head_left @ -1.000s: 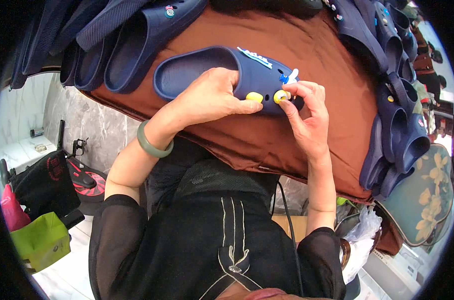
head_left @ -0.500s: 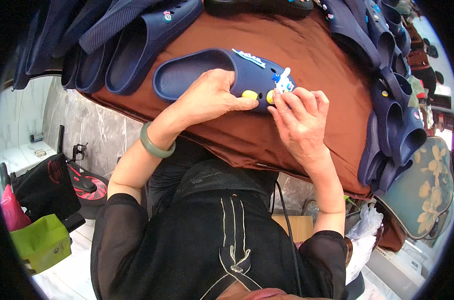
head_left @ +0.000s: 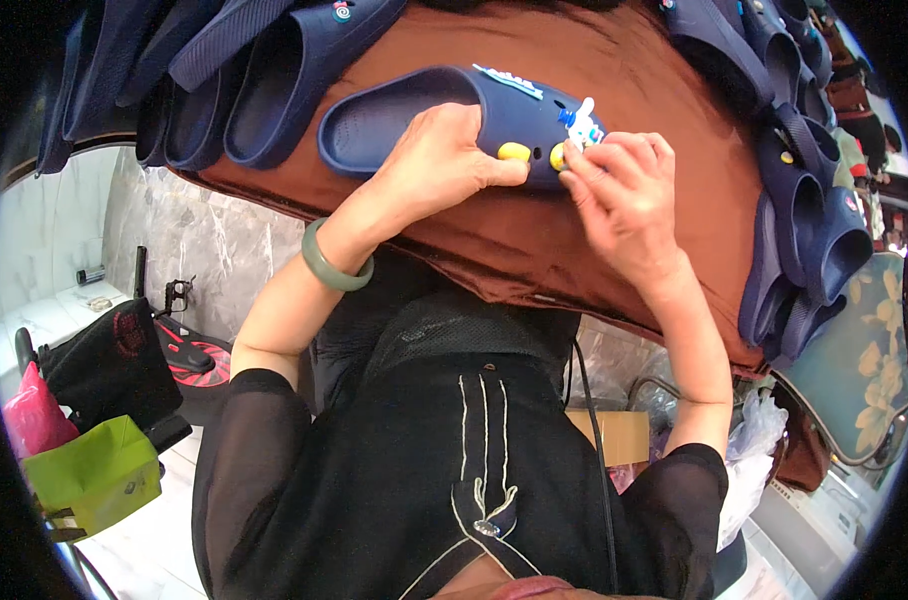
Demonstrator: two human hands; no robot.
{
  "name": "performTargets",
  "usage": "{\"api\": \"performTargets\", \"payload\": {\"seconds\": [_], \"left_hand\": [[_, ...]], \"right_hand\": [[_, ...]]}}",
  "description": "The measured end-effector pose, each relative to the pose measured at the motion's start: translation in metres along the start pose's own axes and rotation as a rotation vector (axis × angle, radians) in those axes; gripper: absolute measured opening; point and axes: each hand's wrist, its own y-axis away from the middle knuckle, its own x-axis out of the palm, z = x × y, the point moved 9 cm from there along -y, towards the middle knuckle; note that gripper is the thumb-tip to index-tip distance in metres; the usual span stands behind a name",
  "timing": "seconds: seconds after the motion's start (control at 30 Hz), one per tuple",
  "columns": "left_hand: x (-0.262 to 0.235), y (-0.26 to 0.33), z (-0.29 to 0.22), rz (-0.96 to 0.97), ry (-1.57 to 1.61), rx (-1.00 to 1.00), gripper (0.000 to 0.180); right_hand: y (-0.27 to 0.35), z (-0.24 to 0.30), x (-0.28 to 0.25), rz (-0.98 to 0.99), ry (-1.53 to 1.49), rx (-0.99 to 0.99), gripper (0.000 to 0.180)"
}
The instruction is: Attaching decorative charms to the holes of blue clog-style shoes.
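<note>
A navy blue clog lies on the brown cloth, its toe toward the right. My left hand grips its side, fingers inside the opening and thumb beside a yellow charm. At the toe, my right hand pinches a second yellow charm against the clog; the fingertips partly cover it. A white and blue figure charm sits just above those fingers. Along the clog's far edge runs a pale blue and white lettering charm. One dark hole shows between the two yellow charms.
Brown cloth covers the work surface. Several navy clogs are piled at the left, and more clogs at the right. A floral-backed chair stands at the far right. Low on the left are a green bag and a black bag.
The whole view has shifted, so the clog and both hands appear slightly higher and farther right. Both hands keep the same hold on the clog and charm.
</note>
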Motion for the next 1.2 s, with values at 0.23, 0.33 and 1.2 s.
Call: {"api": "performTargets", "payload": {"seconds": [0.23, 0.33, 1.2], "left_hand": [[0.009, 0.031, -0.018, -0.117, 0.085, 0.06, 0.029], [0.015, 0.037, -0.01, -0.161, 0.077, 0.038, 0.031], [0.0, 0.033, -0.019, -0.27, 0.088, 0.214, 0.038]], "right_hand": [[0.014, -0.052, 0.03, 0.071, -0.693, 0.413, 0.021], [0.007, -0.052, 0.022, 0.041, -0.65, 0.466, 0.046], [-0.008, -0.019, 0.008, 0.075, -0.351, 0.042, 0.023]]}}
